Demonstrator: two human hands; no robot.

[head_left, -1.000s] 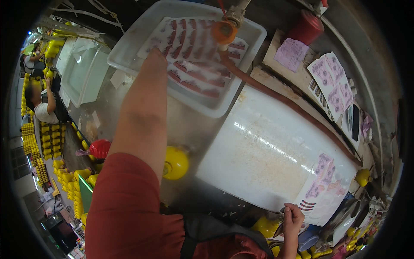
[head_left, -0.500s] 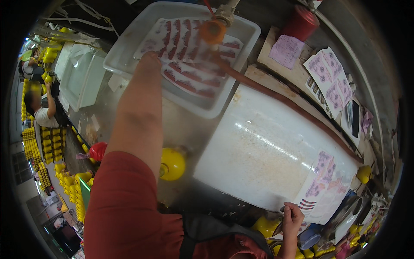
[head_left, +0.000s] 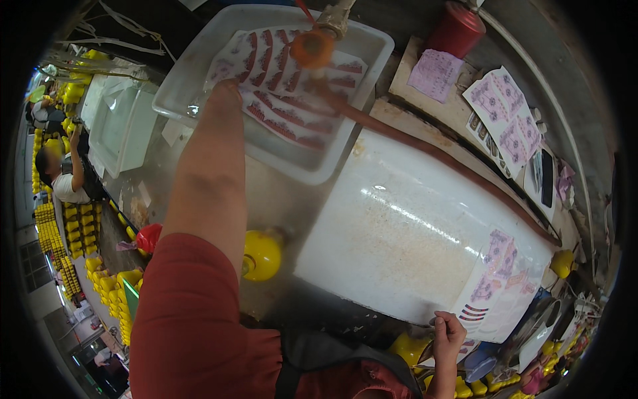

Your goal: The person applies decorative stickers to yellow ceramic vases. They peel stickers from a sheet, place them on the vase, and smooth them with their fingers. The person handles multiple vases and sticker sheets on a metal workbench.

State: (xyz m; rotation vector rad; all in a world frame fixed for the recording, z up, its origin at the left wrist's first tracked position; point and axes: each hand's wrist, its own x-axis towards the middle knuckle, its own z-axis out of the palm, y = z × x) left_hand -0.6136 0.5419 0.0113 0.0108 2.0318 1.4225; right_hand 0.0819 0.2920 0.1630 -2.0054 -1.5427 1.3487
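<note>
While stretching into the white tub [head_left: 311, 178] in the head view, still keeping the left hand [head_left: 224, 96] at the printed sheets [head_left: 287, 118] inside, not showing enough to tell its grip. Still pinching a small dark thing [head_left: 434, 322] in the right hand [head_left: 450, 334] beside the white slab [head_left: 392, 219]. Now catching brighter glints [head_left: 193, 108] by the left hand.

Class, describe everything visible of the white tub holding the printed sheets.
The white tub is roughly rectangular, with rounded corners and a rim; it looks like plastic. It sits open side up on the grey counter. Overlapping printed sheets with dark red bands lie inside. The left hand reaches over its rim to the sheets' left edge. An orange fitting hangs above, and a brown hose crosses over the right side; whether the hose touches the rim is unclear.
</note>
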